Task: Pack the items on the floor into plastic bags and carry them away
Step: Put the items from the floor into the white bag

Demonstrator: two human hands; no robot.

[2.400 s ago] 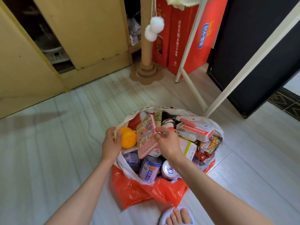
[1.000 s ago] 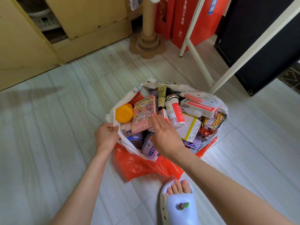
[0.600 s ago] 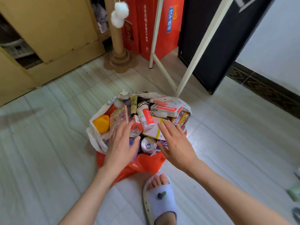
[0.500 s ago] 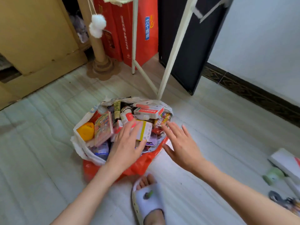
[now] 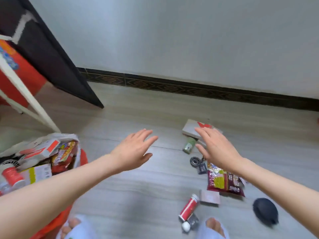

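On the pale grey floor, both hands have left the stuffed red-and-white plastic bag (image 5: 57, 163); left hand (image 5: 133, 150) and right hand (image 5: 217, 149), fingers spread and empty, now reach toward the scattered leftovers: flat white box (image 5: 191, 129), maroon snack packet (image 5: 224, 181), red tube (image 5: 189, 207).

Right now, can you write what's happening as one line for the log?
left hand: open, empty | right hand: open, over grey box | bag: full, left | loose on floor: snack packet, red tube

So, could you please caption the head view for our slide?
Both empty hands, left and right, reach toward loose items beside the stuffed plastic bag.
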